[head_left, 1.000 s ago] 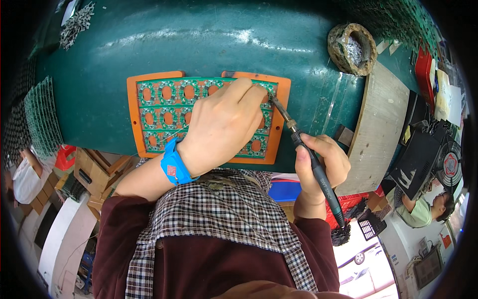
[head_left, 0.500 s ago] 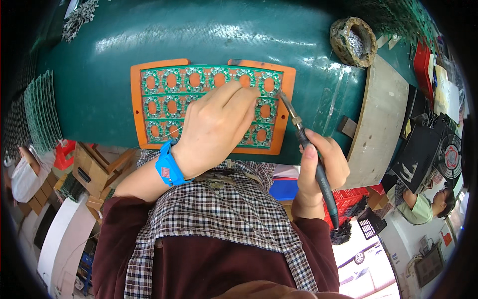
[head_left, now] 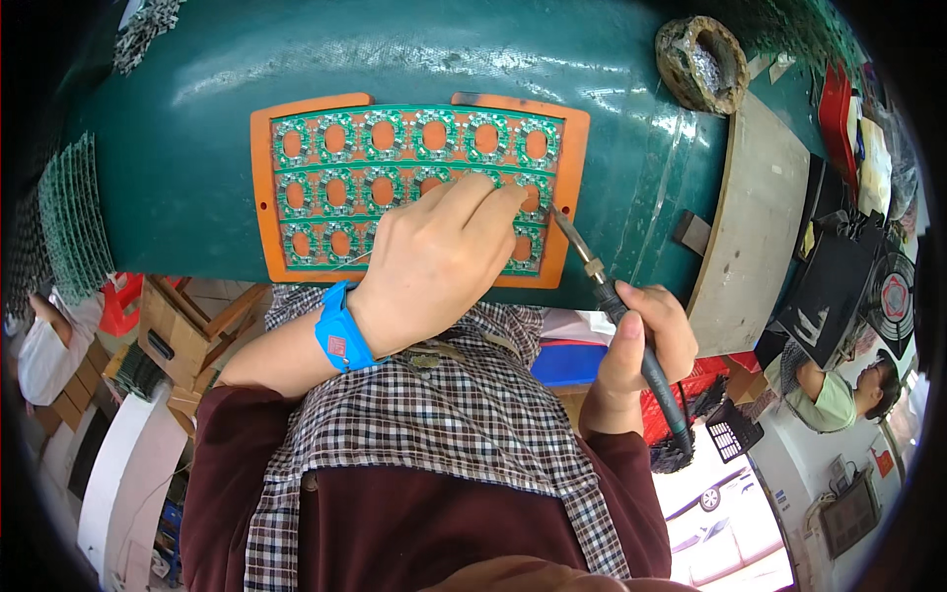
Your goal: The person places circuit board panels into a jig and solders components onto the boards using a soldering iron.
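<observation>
while left hand (head_left: 434,261) covers panel (head_left: 326,187), soldering iron (head_left: 617,306) meets edge.

1 head-worn fisheye view, looking steeply down, close over green bench (head_left: 197,217) and own torso.

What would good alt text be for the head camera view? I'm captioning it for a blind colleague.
Seen from above, a person's right hand holds a soldering iron with its tip at the right edge of an orange tray of small green circuit boards, while the left hand rests on the boards. The tray lies on a dark green table.
</observation>
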`<state>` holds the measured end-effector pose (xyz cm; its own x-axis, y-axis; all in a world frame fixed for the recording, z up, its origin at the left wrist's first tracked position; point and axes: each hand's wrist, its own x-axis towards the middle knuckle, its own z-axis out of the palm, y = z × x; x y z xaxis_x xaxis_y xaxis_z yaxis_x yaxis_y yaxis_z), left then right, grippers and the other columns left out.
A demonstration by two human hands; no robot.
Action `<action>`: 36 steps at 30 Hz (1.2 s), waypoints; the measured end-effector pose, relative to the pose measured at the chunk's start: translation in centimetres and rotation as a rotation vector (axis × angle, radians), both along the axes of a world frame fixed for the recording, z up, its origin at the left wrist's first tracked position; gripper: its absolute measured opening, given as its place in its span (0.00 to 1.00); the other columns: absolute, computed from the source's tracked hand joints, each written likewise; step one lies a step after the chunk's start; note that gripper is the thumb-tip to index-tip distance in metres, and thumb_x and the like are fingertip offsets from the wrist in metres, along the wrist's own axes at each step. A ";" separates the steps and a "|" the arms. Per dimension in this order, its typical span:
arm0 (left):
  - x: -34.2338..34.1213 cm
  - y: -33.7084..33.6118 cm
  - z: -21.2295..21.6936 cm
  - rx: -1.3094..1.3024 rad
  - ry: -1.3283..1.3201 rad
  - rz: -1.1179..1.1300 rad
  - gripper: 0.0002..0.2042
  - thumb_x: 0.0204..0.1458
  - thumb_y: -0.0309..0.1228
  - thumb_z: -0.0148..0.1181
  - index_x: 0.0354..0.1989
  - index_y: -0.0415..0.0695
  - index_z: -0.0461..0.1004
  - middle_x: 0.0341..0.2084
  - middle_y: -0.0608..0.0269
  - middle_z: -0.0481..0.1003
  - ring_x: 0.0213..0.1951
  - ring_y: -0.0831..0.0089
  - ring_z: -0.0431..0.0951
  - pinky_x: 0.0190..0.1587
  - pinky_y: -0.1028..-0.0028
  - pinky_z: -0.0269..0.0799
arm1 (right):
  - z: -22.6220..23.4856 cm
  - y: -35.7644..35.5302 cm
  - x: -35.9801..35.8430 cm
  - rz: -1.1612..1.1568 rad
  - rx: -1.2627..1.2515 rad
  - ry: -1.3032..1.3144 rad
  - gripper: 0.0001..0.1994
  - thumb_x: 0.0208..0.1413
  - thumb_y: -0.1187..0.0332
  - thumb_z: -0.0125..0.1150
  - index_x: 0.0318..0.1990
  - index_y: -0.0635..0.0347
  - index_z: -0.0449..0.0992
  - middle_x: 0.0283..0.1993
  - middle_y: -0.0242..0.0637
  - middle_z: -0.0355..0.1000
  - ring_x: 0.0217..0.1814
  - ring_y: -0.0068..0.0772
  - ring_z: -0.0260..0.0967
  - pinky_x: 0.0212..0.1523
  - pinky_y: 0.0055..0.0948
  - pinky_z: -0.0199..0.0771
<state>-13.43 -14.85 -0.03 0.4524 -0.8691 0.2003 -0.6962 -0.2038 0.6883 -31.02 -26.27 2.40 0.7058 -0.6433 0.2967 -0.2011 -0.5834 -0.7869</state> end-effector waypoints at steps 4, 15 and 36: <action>0.0 -0.3 0.1 -0.013 -0.006 -0.011 0.12 0.44 0.19 0.59 0.39 0.38 0.73 0.25 0.60 0.70 0.24 0.65 0.73 0.24 0.69 0.69 | -0.2 0.2 0.5 -0.011 -0.031 0.035 0.07 0.44 0.74 0.60 0.31 0.70 0.77 0.21 0.42 0.71 0.20 0.35 0.69 0.22 0.27 0.68; -0.2 -0.4 0.3 0.041 -0.021 -0.013 0.13 0.43 0.20 0.58 0.40 0.41 0.74 0.26 0.61 0.69 0.24 0.65 0.72 0.24 0.69 0.69 | -0.5 0.3 1.3 0.044 -0.089 0.004 0.07 0.44 0.74 0.61 0.32 0.70 0.77 0.20 0.40 0.71 0.18 0.32 0.68 0.20 0.24 0.67; -1.7 1.0 -1.2 0.018 -0.030 -0.103 0.12 0.44 0.18 0.58 0.39 0.38 0.74 0.25 0.61 0.67 0.27 0.66 0.73 0.27 0.70 0.70 | -1.4 1.2 -0.8 0.022 -0.121 -0.012 0.06 0.44 0.73 0.57 0.28 0.69 0.76 0.19 0.41 0.70 0.18 0.37 0.69 0.21 0.29 0.69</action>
<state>-15.17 -13.89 -1.18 0.3543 -0.9144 0.1958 -0.7341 -0.1422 0.6640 -31.80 -25.11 0.97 0.7154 -0.5863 0.3801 -0.1776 -0.6787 -0.7126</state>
